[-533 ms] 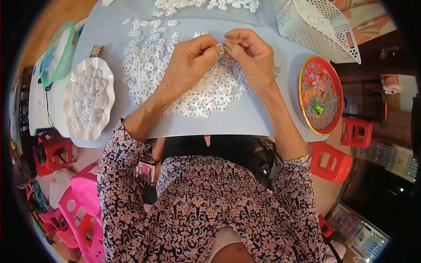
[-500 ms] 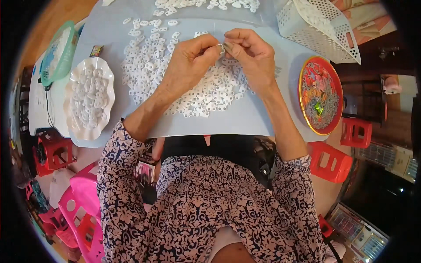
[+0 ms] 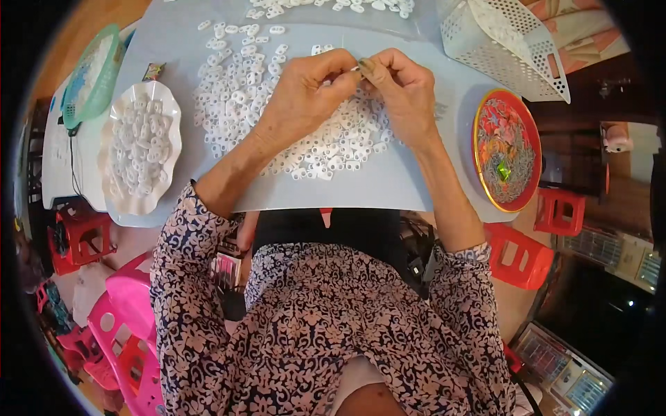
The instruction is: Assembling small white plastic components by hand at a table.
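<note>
Left hand (image 3: 316,90) and right hand (image 3: 404,89) fingertips pinch one small white piece (image 3: 358,68). One white scalloped oval dish (image 3: 132,204) sits left.

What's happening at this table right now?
The person's left hand and right hand meet above loose white two-holed pieces, fingertips pinched around something small and whitish, mostly hidden. A scalloped dish at left holds more white pieces; a red tray at right holds small grey parts.

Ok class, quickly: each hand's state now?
Left hand: pinched closed on a small white piece, mostly hidden.
Right hand: closed, fingertips at that piece; whether gripping it cannot be told.
</note>
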A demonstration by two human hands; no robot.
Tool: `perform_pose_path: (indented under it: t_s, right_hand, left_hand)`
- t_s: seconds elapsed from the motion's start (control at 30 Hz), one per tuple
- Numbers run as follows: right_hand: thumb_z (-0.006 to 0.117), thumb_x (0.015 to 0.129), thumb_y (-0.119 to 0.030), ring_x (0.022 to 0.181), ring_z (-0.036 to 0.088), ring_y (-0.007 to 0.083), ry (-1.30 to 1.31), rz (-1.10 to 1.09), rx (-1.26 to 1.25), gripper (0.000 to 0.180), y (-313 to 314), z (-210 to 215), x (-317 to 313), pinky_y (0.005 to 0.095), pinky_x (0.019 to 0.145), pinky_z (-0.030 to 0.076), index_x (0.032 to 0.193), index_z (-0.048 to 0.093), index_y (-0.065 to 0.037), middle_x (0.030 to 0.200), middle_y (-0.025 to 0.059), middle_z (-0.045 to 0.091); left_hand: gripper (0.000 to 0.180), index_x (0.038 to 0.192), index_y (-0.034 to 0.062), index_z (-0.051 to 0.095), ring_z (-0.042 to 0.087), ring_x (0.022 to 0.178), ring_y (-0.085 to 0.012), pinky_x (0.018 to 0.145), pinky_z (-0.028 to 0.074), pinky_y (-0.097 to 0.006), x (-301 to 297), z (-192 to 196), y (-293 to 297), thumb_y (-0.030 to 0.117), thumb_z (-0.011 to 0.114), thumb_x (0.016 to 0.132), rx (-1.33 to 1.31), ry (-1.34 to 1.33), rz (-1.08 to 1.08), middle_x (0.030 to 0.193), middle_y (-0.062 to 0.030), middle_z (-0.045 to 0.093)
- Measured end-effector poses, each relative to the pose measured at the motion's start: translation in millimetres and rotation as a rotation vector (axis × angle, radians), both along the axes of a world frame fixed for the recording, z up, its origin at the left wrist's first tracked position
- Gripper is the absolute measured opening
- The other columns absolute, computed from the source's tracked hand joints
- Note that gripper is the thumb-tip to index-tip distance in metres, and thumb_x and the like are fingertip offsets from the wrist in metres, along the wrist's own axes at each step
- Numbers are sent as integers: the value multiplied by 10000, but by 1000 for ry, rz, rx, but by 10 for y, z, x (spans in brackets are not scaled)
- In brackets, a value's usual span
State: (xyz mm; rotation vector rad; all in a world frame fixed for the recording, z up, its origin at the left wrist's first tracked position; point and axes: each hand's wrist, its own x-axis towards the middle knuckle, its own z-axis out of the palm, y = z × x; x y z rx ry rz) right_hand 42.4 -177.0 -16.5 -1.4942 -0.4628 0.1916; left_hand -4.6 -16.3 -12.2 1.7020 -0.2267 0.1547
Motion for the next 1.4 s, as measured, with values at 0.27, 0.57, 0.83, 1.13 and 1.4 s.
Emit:
perform_pose_path:
  t_s: [0.27, 0.57, 0.83, 1.13, 1.4]
  right_hand:
    - [619, 904, -185, 583, 462, 37, 153, -9, 11, 202, -19, 50, -16, 182, 535, 395, 828, 628, 2, 663, -7, 575]
    - [613, 893, -147, 617, 490, 43, 8, -25, -13, 156, -29, 49, -17, 187, 557, 409, 884, 631, 8, 703, 3, 594]
    - [621, 856, -93, 598, 501, 37, -34, -135, -82, 102, 14, 90, -64, 193, 542, 419, 827, 620, 5, 675, -6, 595]
    - [614, 888, -117, 598, 497, 35, 4, -98, 3, 137, 65, 42, -69, 188, 540, 418, 820, 606, 1, 685, -1, 600]
    - [597, 910, -135, 605, 499, 42, 40, -47, 70, 158, 11, 45, -54, 182, 550, 417, 859, 624, 12, 689, 9, 601]
  left_hand:
    - [154, 780, 5, 586, 401, 556, -32, 487, 333, -223, 25, -34, -8, 132, 549, 860, -70, 31, 32, 593, 25, 490]
    - [138, 763, 23, 585, 392, 547, -27, 481, 312, -210, 12, -7, 25, 116, 532, 850, -38, 49, -4, 592, 36, 486]
    - [142, 766, 22, 606, 419, 572, -28, 508, 325, -206, 30, -30, -29, 119, 550, 854, -99, 42, 16, 624, 32, 542]
    - [158, 793, 16, 619, 448, 592, -35, 532, 348, -210, 53, -55, -25, 143, 561, 866, -163, 66, 4, 646, 13, 569]
    - [170, 793, 14, 615, 478, 609, -44, 542, 366, -218, 45, -38, 6, 146, 552, 879, -121, 70, -6, 648, -1, 587]
